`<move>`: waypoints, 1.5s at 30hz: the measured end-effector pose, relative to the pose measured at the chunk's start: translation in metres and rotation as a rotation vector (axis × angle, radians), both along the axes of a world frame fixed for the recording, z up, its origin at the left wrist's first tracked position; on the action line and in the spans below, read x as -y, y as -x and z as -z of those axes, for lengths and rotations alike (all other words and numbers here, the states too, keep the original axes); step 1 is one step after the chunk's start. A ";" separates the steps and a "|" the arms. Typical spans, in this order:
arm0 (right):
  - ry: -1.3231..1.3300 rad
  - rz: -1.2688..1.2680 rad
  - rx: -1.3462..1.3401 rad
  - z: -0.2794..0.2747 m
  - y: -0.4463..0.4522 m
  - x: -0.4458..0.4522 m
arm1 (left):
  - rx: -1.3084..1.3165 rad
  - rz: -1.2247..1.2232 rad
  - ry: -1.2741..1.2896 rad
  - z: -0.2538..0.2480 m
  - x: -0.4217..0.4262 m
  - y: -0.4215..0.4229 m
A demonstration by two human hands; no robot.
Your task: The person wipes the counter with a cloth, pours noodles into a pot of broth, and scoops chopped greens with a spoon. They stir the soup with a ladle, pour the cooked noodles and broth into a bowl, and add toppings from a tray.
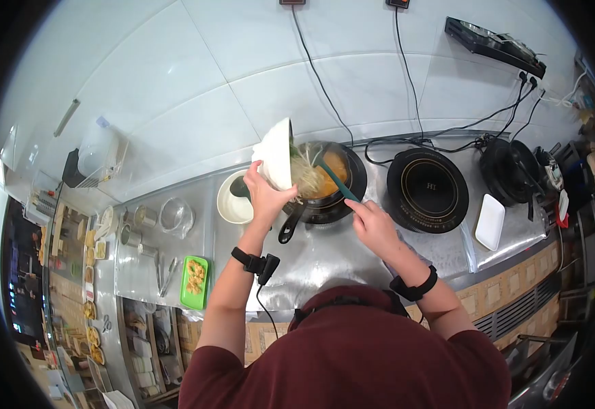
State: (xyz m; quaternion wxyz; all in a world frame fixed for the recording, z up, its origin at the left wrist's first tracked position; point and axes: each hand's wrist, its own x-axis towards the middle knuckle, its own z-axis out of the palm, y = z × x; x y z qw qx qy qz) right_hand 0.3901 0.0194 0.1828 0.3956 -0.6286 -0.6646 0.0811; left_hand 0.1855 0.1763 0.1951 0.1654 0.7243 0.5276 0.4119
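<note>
My left hand (268, 192) grips a white bowl (274, 151), tipped on its side over the left edge of a black frying pan (357, 169). Pale, stringy bean sprouts or noodles (306, 176) spill from the bowl into the pan, with a bit of green at the bowl's mouth. Orange-brown sauce (336, 167) shows in the pan. Closed around the handle of a dark green spatula (338, 184), my right hand (372, 228) holds its tip at the pan's contents. Another white bowl (226, 208) with a dark utensil in it stands left of the pan.
A round black induction cooker (428, 191) lies right of the pan. Farther right are a white tray (490, 221) and stacked black pans (509, 170). On the left stand a green tray of food (194, 283), tongs (169, 276) and a clear bowl (176, 216). Cords run along the wall.
</note>
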 end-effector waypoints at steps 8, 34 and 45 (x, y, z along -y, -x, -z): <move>-0.027 0.041 -0.076 0.003 -0.009 0.002 | -0.305 0.083 -0.164 -0.017 -0.003 -0.015; 0.071 0.065 0.327 0.030 -0.038 -0.016 | 1.160 0.081 0.452 0.019 0.019 0.127; -0.193 -0.026 -0.395 -0.003 0.005 -0.069 | 0.681 0.532 0.335 -0.004 -0.041 0.030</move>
